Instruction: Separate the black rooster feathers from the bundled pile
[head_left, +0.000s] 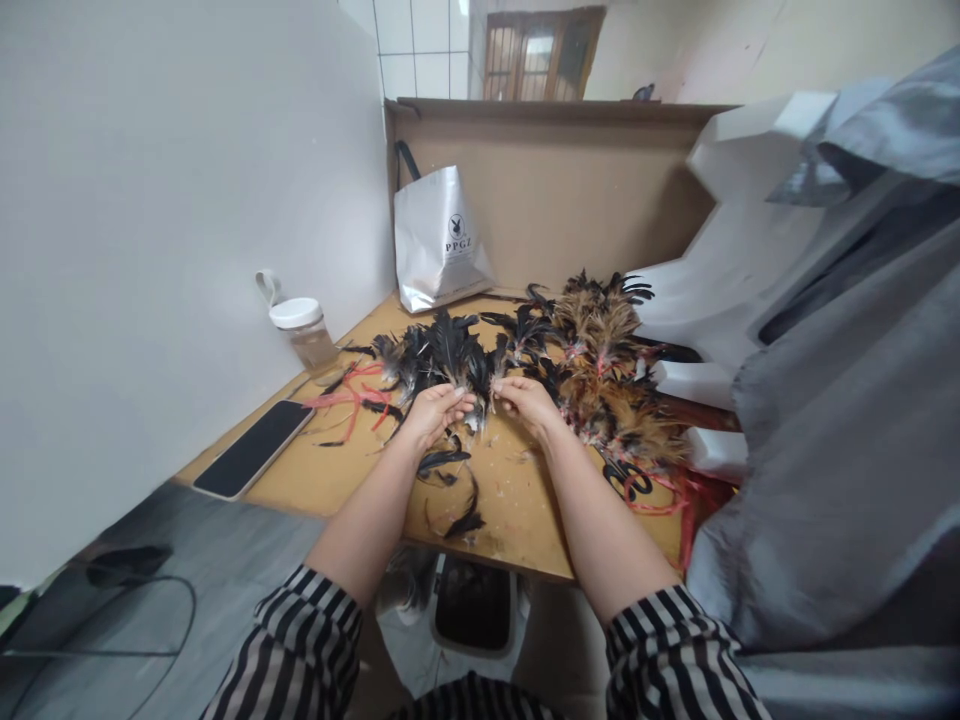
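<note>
My left hand (439,412) is closed, thumb and fingers pinching the quill ends of black feathers (452,345) that fan upward. Close beside it, my right hand (527,402) pinches a small dark feather (495,378) by its lower end. Its exact shape is partly hidden by the fingers. More black feathers (405,355) lie just beyond my left hand. To the right of my right hand are brown feather bunches (600,325), some with red at their bases. Loose dark feathers (466,515) lie nearer the table's front edge.
Black-handled scissors (628,478) and red strips (664,500) lie at the right. On the left are a phone (253,450), more red strips (352,395) and a lidded jar (309,338). A silver bag (435,240) stands behind; a bin (474,605) sits below the table.
</note>
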